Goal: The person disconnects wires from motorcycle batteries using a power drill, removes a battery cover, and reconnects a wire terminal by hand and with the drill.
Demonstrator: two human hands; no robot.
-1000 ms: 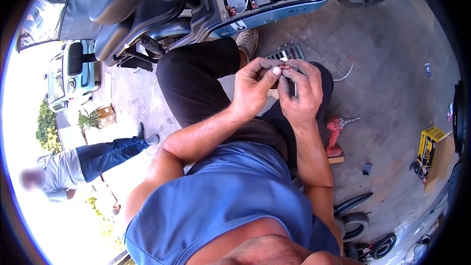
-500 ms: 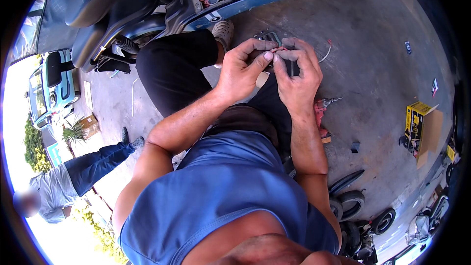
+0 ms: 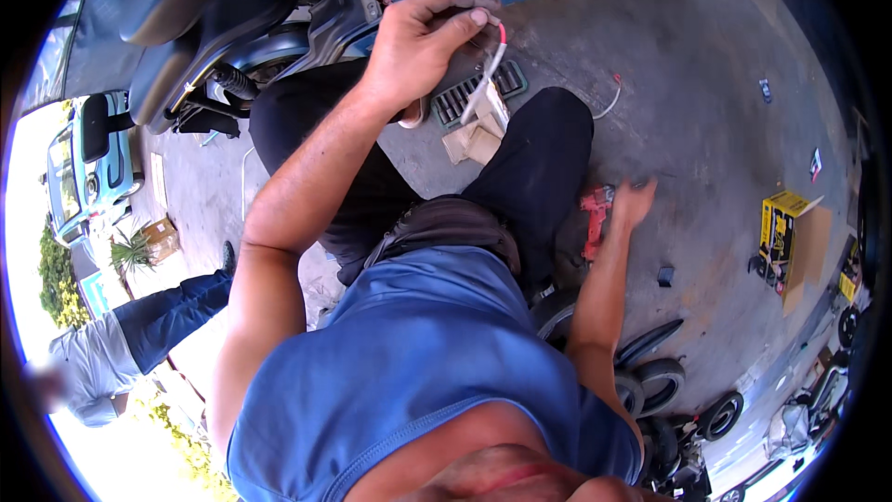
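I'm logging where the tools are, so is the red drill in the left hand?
No, the left hand pinches a red-and-white wire, while the red drill lies on the floor next to the right hand.

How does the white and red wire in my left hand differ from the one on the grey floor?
The held wire hangs from your left hand's fingers; the floor wire lies unheld. The held wire's red part is by the fingers; the floor wire's red end is untouched. Both are mostly pale.

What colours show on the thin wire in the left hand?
Thin wire: red near the left hand, whitish beyond; head view.
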